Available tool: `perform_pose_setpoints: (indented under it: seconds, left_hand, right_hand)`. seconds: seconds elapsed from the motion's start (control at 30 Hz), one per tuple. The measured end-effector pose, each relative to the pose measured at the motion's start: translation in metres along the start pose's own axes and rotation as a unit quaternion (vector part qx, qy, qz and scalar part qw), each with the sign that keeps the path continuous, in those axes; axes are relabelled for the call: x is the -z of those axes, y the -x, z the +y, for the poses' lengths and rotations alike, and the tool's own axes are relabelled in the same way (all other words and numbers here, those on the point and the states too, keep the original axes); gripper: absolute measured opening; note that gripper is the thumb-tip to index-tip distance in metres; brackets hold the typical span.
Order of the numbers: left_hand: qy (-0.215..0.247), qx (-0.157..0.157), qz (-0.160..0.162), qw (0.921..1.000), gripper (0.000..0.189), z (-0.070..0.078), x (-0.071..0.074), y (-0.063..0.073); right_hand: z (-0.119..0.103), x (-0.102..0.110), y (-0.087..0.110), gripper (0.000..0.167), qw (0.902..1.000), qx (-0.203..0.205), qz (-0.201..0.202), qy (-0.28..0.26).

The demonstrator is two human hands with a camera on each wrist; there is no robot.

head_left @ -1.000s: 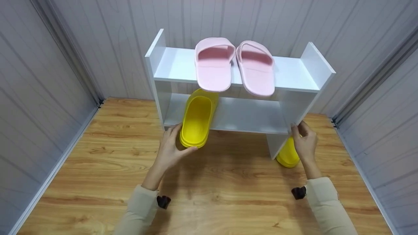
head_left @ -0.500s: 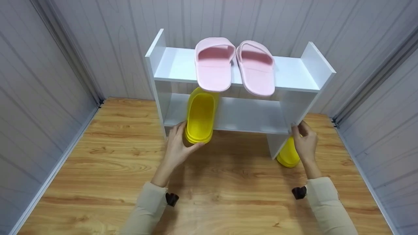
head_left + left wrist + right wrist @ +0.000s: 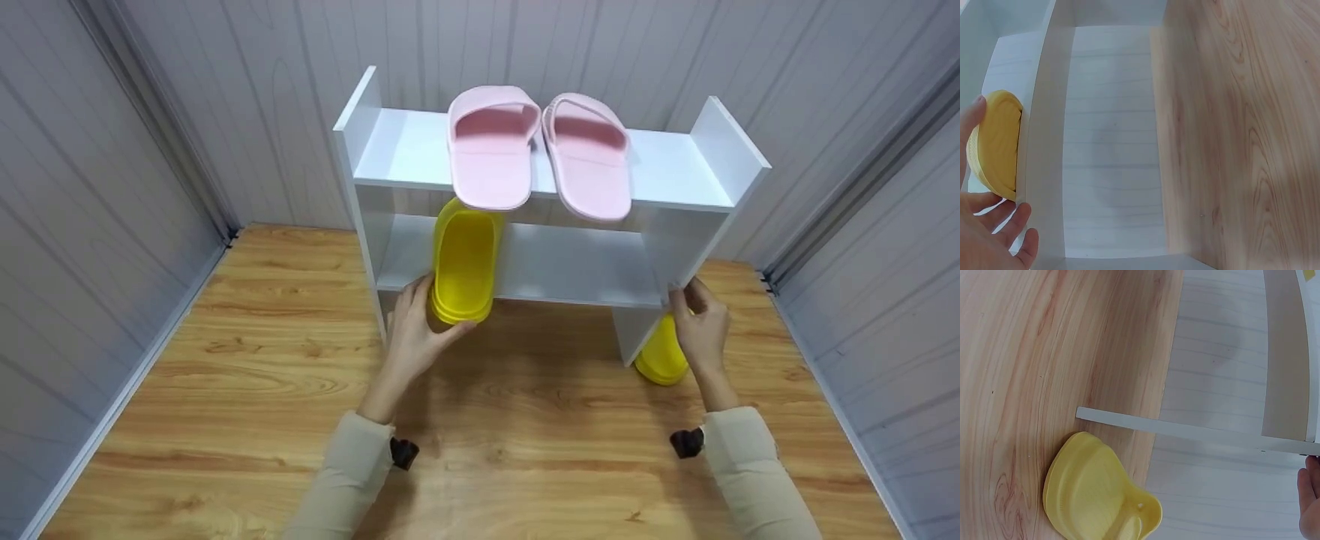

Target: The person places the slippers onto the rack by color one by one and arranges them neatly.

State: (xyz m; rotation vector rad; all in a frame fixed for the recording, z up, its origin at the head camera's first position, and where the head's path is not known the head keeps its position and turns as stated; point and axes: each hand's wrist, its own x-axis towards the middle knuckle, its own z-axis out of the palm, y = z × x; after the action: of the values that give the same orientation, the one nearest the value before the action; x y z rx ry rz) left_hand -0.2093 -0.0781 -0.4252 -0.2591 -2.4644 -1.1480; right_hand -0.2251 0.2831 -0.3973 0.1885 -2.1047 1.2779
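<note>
A yellow clog (image 3: 464, 259) lies toe-in over the middle shelf of the white shoe rack (image 3: 577, 262), its heel reaching past the front edge. My left hand (image 3: 411, 337) grips it by the heel, thumb on one side and fingers on the other. In the left wrist view the heel of the clog (image 3: 999, 146) sits right at the shelf board. My right hand (image 3: 703, 322) holds the front edge of the rack's right side panel. Just beneath that hand, outside the panel, a second yellow clog (image 3: 660, 356) stands on the floor, partly hidden in the head view.
Two pink slides (image 3: 491, 176) rest side by side on the top shelf, heels overhanging its front edge and hiding the held clog's toe. Behind the rack rises a panelled wall (image 3: 285, 112), with walls left and right. The floor (image 3: 510, 450) is wood-patterned.
My left hand has moved right and farther in with the clog, which has slid deeper over the middle shelf. My right hand stays at the side panel.
</note>
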Motion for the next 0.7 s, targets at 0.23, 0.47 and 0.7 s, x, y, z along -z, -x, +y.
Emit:
perform_pose_setpoints:
  seconds: [0.23,0.47,0.7]
  left_hand:
    - [0.051,-0.054,0.119,0.9901,0.071,-0.004,0.011,0.001]
    - [0.092,-0.031,0.258,0.9613,0.057,-0.011,0.039,-0.015]
    - [0.090,0.096,0.123,0.9837,0.064,-0.032,0.051,-0.030]
  right_hand:
    - [0.001,0.000,0.001,0.028,0.9999,-0.007,-0.014,-0.004]
    - [-0.001,0.000,0.000,0.027,0.9999,-0.015,-0.009,-0.002]
    - [-0.002,0.001,0.001,0.028,0.9998,-0.021,-0.005,0.005]
